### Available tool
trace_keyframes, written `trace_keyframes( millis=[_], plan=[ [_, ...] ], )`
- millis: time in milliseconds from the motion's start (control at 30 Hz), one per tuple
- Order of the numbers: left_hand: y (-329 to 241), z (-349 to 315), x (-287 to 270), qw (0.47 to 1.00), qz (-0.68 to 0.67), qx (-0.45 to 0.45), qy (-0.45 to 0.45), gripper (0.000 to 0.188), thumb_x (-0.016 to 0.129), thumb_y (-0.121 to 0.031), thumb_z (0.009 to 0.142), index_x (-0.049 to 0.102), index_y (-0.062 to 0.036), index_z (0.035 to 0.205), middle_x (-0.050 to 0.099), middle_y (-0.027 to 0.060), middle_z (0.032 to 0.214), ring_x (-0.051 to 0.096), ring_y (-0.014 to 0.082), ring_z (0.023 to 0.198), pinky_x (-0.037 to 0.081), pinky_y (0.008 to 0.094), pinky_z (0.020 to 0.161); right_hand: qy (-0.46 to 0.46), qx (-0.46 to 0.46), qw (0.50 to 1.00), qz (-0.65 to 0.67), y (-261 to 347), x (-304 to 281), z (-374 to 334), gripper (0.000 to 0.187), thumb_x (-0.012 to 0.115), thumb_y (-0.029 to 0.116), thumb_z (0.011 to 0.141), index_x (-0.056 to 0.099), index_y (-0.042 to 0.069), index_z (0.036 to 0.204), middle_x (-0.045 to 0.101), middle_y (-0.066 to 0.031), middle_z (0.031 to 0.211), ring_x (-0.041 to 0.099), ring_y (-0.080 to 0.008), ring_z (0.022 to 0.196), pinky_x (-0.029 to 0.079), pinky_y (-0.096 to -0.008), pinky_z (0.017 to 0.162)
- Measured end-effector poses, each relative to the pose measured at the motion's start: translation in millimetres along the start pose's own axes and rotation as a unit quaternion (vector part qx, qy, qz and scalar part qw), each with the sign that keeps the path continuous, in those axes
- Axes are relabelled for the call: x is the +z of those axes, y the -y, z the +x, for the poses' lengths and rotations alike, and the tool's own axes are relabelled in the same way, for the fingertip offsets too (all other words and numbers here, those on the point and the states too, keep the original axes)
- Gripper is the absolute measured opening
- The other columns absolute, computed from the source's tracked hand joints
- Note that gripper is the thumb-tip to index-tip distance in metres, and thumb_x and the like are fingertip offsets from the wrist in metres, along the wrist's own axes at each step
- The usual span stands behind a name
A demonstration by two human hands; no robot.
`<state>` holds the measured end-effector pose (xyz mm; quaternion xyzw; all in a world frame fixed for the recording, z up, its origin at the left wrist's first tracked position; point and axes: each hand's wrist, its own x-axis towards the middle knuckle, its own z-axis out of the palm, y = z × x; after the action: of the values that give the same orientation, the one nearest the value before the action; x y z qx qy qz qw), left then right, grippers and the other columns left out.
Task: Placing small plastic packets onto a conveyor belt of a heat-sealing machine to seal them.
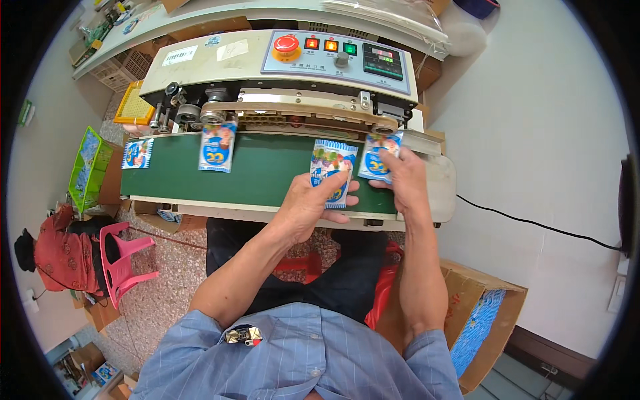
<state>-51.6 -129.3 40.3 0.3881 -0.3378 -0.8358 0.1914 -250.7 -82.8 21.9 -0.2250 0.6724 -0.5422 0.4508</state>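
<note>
In my left hand (310, 200) is a small stack of blue-and-white printed packets (327, 159), the thumb pressed on top and the fingers underneath. My right hand (408, 179) pinches a single packet (378, 148) by its lower right part. Its top edge is at the right end of the band sealer (220, 70), by the sealing band. Further left on the sealer's green conveyor belt (267, 157), another packet (217, 148) has its upper edge under the band rollers. One more packet (137, 154) lies at the belt's left end.
The sealer's panel has a red stop button (287, 45), lit buttons and a knob. A cardboard box (447, 293) with blue packets stands at lower right. At left are a green basket (85, 167) and a pink stool (120, 260). A black cable (533, 223) runs along the right wall.
</note>
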Motion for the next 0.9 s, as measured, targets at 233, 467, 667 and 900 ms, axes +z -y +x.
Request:
trace_keyframes(
  millis=[233,467,667,900],
  plan=[
    [4,0,1,0.999,0.032,0.03,0.011,0.038,0.072,-0.031,0.09,0.066,-0.0038,0.116,0.072,0.0074,0.101,0.071,0.0163,0.086,0.059,0.029,0.057,-0.007,-0.072,0.996,0.049,-2,23,-38,0.034,0.057,0.031,0.101,0.063,-0.002,0.108,0.068,-0.0098,0.097,0.068,-0.017,0.087,0.059,-0.0295,0.066],
    [16,-1,19,0.997,0.014,0.064,0.04,0.031,0.073,-0.02,0.089,0.066,0.0005,0.111,0.071,0.0063,0.096,0.07,0.0155,0.08,0.06,0.027,0.055,0.021,-0.069,0.986,0.154,-19,14,-67,0.021,0.065,0.022,0.097,0.067,0.001,0.099,0.069,-0.0038,0.09,0.065,-0.0096,0.077,0.054,-0.0257,0.068],
    [9,-1,0,0.999,0.022,0.007,0.035,0.058,0.058,-0.045,0.097,0.054,0.0047,0.128,0.067,0.0201,0.116,0.072,0.0243,0.09,0.062,0.0305,0.057,-0.102,-0.064,0.988,0.095,-5,-25,-49,0.026,0.057,0.024,0.101,0.063,0.001,0.113,0.069,-0.0059,0.094,0.069,-0.0125,0.074,0.059,-0.0282,0.054],
    [2,-3,1,0.996,0.061,-0.032,0.05,0.059,0.056,-0.048,0.098,0.06,0.0081,0.117,0.07,0.0174,0.101,0.071,0.0195,0.068,0.056,0.0249,0.044,-0.046,-0.014,0.998,0.029,-3,-13,-3,0.034,0.061,0.032,0.099,0.064,-0.001,0.108,0.068,-0.0058,0.091,0.068,-0.0106,0.072,0.058,-0.0258,0.052]
  ],
)
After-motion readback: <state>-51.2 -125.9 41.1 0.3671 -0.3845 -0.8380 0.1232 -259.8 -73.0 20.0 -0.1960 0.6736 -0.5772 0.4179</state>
